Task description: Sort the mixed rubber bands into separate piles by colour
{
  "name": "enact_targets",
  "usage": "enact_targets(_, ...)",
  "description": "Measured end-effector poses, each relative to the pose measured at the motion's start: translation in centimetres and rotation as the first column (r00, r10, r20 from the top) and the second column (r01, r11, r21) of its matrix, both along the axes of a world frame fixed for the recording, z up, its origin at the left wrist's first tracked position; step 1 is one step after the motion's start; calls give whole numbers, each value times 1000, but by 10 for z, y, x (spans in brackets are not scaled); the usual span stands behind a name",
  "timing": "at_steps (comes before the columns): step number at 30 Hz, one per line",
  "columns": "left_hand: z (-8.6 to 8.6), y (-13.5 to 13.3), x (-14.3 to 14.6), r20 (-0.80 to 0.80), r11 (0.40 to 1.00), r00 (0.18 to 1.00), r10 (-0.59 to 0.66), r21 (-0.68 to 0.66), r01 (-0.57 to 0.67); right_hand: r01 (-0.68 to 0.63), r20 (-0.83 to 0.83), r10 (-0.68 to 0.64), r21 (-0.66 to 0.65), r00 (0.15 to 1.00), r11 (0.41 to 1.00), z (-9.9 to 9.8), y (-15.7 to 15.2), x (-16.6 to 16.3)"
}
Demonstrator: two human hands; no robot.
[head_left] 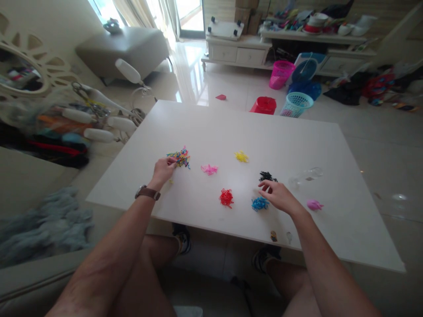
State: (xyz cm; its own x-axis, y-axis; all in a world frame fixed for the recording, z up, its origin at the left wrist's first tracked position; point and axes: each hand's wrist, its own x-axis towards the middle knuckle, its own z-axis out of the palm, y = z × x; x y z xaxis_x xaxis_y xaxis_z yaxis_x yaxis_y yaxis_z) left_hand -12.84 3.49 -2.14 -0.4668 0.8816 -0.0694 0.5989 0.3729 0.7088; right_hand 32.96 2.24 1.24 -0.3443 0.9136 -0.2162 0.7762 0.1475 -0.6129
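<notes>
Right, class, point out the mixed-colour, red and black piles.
mixed-colour pile (181, 157), head view, its right half
red pile (226, 197), head view, its centre
black pile (267, 176), head view, its centre

a pink basket (280, 74), a pale blue basket (296, 104) and a red tub (263, 105) are seen on the glossy floor (231, 83), with a white drawer cabinet (236, 53) placed behind them.

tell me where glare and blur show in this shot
Head view: window daylight blows out and glares on the glossy floor tiles; the wide lens bows the white rectangular table; the mixed-colour band pile by the left hand looks soft.
</notes>
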Motion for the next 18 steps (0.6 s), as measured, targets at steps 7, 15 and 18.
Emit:
enact_targets(7,18,4,22,752,993,659,14,69,-99,10,-52,-8,27,999,1000,-3,3,-13)
enact_targets(15,34,-5,78,849,984,500,-175,129,124,55,-217,-39,67,975,996,1,2,-44)
enact_targets(18,37,-11,105,810,953,520,-272,151,264,92,-363,-87,-2,928,996,0,0,-60)
